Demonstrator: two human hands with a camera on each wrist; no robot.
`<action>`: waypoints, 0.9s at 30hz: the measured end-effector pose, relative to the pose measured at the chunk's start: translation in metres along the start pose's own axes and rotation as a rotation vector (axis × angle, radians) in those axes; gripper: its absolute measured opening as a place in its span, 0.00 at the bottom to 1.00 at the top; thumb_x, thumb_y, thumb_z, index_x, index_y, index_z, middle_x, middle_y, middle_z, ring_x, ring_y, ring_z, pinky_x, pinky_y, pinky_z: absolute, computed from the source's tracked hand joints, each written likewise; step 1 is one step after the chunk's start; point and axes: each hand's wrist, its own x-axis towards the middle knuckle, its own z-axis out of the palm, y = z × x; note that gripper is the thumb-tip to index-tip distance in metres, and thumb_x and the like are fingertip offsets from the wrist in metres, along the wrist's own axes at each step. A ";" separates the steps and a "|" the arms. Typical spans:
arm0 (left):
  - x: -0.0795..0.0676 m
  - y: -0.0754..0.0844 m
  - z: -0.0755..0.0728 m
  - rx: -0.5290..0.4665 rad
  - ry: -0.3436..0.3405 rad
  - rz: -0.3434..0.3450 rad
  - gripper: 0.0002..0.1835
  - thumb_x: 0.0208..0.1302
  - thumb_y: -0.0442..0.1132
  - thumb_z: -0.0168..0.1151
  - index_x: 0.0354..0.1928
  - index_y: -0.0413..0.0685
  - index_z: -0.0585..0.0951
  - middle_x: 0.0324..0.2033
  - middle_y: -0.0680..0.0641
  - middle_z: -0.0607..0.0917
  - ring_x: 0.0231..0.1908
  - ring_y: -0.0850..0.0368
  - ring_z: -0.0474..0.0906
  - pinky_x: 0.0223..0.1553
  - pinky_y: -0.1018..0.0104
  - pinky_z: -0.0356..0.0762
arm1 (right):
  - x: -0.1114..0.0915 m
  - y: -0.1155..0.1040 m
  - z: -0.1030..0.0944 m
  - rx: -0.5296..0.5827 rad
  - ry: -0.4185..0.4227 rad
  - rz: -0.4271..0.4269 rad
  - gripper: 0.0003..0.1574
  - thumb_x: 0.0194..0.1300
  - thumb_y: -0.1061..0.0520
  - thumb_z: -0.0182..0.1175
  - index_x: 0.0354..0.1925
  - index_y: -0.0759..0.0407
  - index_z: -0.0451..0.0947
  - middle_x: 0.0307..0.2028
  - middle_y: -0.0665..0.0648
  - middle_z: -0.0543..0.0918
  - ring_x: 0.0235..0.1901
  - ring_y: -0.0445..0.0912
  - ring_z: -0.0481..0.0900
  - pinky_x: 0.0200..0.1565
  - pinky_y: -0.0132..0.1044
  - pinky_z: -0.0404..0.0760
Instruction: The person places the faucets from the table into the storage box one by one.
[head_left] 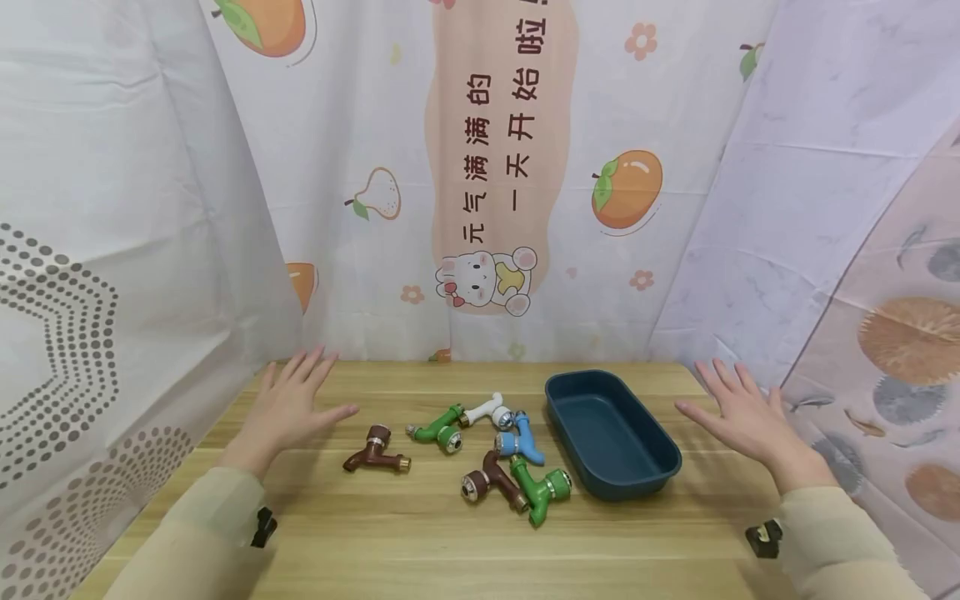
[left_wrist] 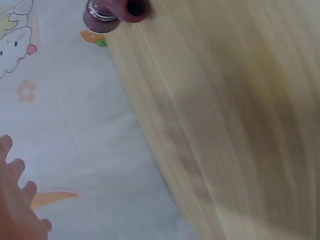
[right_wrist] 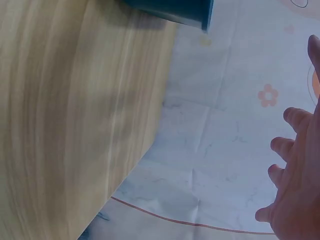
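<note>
My left hand point(head_left: 288, 412) hovers over the table's left side with fingers spread, holding nothing. Nearest to it lies a dark brown faucet point(head_left: 377, 450), which also shows at the top of the left wrist view. On the right, my right hand point(head_left: 746, 417) is raised with spread fingers beside a dark blue rectangular basin point(head_left: 611, 433). Between the hands lie a green faucet point(head_left: 438, 429), a white faucet point(head_left: 489, 410), a blue faucet point(head_left: 522, 440), a second brown faucet point(head_left: 495, 482) and a second green faucet point(head_left: 542, 487). The last three lie close together.
Everything stands on a wooden table point(head_left: 390, 550). Printed curtains point(head_left: 360, 275) hang behind the table's far edge and along both sides. A black strap piece shows at each wrist.
</note>
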 end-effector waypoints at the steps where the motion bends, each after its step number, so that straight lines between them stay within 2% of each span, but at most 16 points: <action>1: 0.001 0.002 0.000 -0.005 0.007 0.004 0.59 0.60 0.81 0.51 0.82 0.49 0.51 0.79 0.37 0.50 0.76 0.30 0.43 0.69 0.27 0.29 | 0.000 0.000 -0.001 0.001 0.002 -0.001 0.61 0.71 0.24 0.48 0.82 0.57 0.41 0.78 0.74 0.43 0.75 0.73 0.31 0.57 0.85 0.32; 6: 0.006 0.011 0.001 -0.034 0.029 0.028 0.59 0.61 0.78 0.54 0.82 0.49 0.50 0.79 0.38 0.49 0.75 0.30 0.45 0.69 0.27 0.32 | 0.003 -0.002 -0.006 0.021 -0.005 0.005 0.60 0.72 0.24 0.48 0.82 0.56 0.38 0.78 0.73 0.40 0.75 0.71 0.30 0.57 0.84 0.34; 11: 0.009 0.021 0.003 -0.067 0.062 0.032 0.58 0.61 0.77 0.55 0.82 0.52 0.48 0.80 0.41 0.48 0.76 0.33 0.44 0.70 0.30 0.29 | 0.004 -0.005 -0.009 0.060 0.009 -0.015 0.59 0.73 0.26 0.48 0.82 0.56 0.38 0.78 0.71 0.40 0.76 0.70 0.31 0.58 0.83 0.39; 19: 0.016 0.042 0.000 -0.135 0.091 0.058 0.56 0.63 0.72 0.60 0.82 0.53 0.48 0.80 0.43 0.48 0.77 0.36 0.43 0.72 0.32 0.33 | 0.004 -0.011 -0.013 0.256 0.050 -0.075 0.53 0.77 0.36 0.52 0.82 0.55 0.38 0.79 0.69 0.37 0.76 0.69 0.30 0.61 0.81 0.39; 23: 0.019 0.052 0.000 -0.169 0.087 0.061 0.56 0.63 0.73 0.59 0.82 0.55 0.47 0.80 0.44 0.48 0.78 0.38 0.41 0.72 0.33 0.35 | 0.004 -0.016 -0.016 0.309 0.061 -0.101 0.51 0.77 0.38 0.52 0.83 0.52 0.38 0.80 0.66 0.37 0.77 0.68 0.34 0.62 0.80 0.43; 27: 0.022 0.061 0.002 -0.223 0.115 0.069 0.55 0.62 0.70 0.62 0.82 0.55 0.49 0.80 0.44 0.49 0.77 0.39 0.43 0.72 0.34 0.37 | 0.005 -0.022 -0.017 0.326 0.067 -0.117 0.50 0.78 0.40 0.52 0.83 0.49 0.37 0.80 0.65 0.37 0.76 0.70 0.38 0.61 0.80 0.46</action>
